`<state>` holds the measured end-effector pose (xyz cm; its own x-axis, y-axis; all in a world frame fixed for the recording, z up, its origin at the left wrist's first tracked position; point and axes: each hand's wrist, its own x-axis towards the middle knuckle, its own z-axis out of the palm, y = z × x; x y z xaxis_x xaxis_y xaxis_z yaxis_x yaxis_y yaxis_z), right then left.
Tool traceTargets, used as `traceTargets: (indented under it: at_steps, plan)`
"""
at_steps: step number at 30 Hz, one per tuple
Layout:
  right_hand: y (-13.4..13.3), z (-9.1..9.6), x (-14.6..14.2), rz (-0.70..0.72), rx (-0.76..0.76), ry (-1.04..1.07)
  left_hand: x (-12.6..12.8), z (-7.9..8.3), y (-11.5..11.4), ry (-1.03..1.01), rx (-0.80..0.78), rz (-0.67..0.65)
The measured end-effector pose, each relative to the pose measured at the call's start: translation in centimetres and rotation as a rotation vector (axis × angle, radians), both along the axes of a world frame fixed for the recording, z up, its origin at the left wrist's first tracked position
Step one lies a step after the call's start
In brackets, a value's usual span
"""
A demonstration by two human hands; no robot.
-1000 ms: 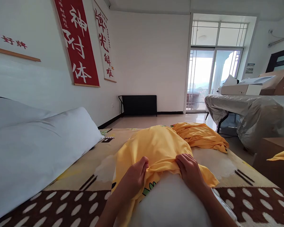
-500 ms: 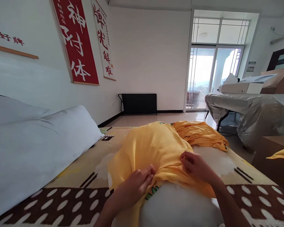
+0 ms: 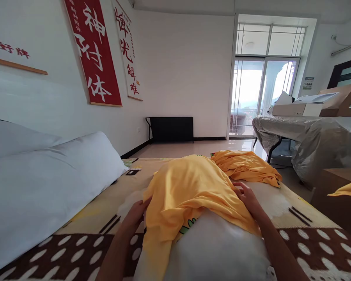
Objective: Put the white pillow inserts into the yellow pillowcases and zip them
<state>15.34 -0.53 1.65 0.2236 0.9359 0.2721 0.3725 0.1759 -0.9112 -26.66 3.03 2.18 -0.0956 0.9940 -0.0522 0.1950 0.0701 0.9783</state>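
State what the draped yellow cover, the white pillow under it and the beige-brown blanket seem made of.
Draped yellow cover: thin, smooth fabric, perhaps cotton or polyester; soft sheen, loose folds.
White pillow: smooth, matte cloth shell, rounded bulge; filling hidden.
Beige-brown blanket: matte, probably plush or fleece; soft-edged dots suggest pile.

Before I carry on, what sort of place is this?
Most likely a room in a home, perhaps a bedroom, though I can't be sure. A patterned blanket is spread out in front, a large white pillow lies at the left, and a red scroll with white writing hangs on the wall.
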Motion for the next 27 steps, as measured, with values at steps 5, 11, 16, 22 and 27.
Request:
traceTargets:
  at_steps: [5, 11, 16, 22, 27]
  plan:
    - [-2.0, 0.5, 3.9, 0.071, -0.155, 0.366, -2.1, 1.1, -0.4, -0.438, -0.016, 0.032]
    - [-3.5, 1.1, 4.0, 0.13, -0.326, 0.096, -4.2, 1.3, -2.1, -0.202, -0.137, 0.0]
    - [-4.4, 2.2, 5.0, 0.294, -0.336, 0.149, -4.2, 2.2, -2.2, 0.373, -0.148, -0.015]
    - [-2.9, 1.4, 4.5, 0.01, -0.27, -0.49, 0.3, 6.1, -5.2, 0.843, 0.298, 0.11]
    - [-6.6, 4.8, 1.1, -0.209, 0.291, -0.729, 6.0, 7.9, -12.6, 0.935, 0.629, -0.379]
